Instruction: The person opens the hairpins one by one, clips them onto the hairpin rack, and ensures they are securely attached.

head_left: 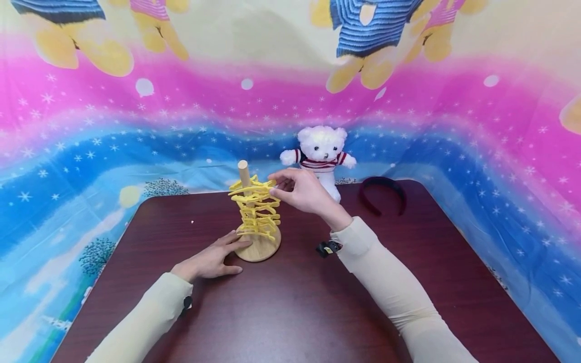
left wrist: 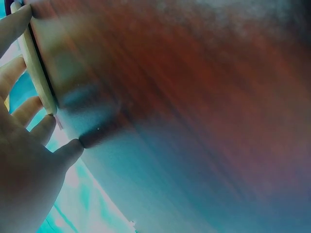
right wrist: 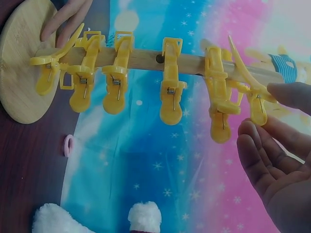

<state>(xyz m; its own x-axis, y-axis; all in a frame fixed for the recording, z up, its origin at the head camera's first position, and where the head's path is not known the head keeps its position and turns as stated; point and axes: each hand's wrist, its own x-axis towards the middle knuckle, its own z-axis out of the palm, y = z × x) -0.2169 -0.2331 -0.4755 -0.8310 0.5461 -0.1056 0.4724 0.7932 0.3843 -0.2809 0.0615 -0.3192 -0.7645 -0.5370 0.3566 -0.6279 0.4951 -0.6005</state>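
Note:
A round wooden base [head_left: 257, 250] carries an upright wooden post [head_left: 244, 171] with several yellow plastic spring clips [right wrist: 170, 97] clamped along it. Near the top of the post, my right hand [head_left: 303, 192] pinches the uppermost yellow clip [right wrist: 257, 110] between thumb and fingertips; that clip's jaws lie at the post. Fairly straight and spread, the fingers of my left hand [head_left: 212, 258] rest on the left side of the base. In the left wrist view these fingers touch the rim of the base [left wrist: 40, 80].
Behind the post, a white teddy bear [head_left: 323, 148] in a striped top sits at the back of the dark red table [head_left: 290, 312]. A dark headband [head_left: 383, 194] lies to its right. In the right wrist view a small pink loop [right wrist: 69, 145] shows by the table edge. Printed cloth hangs around.

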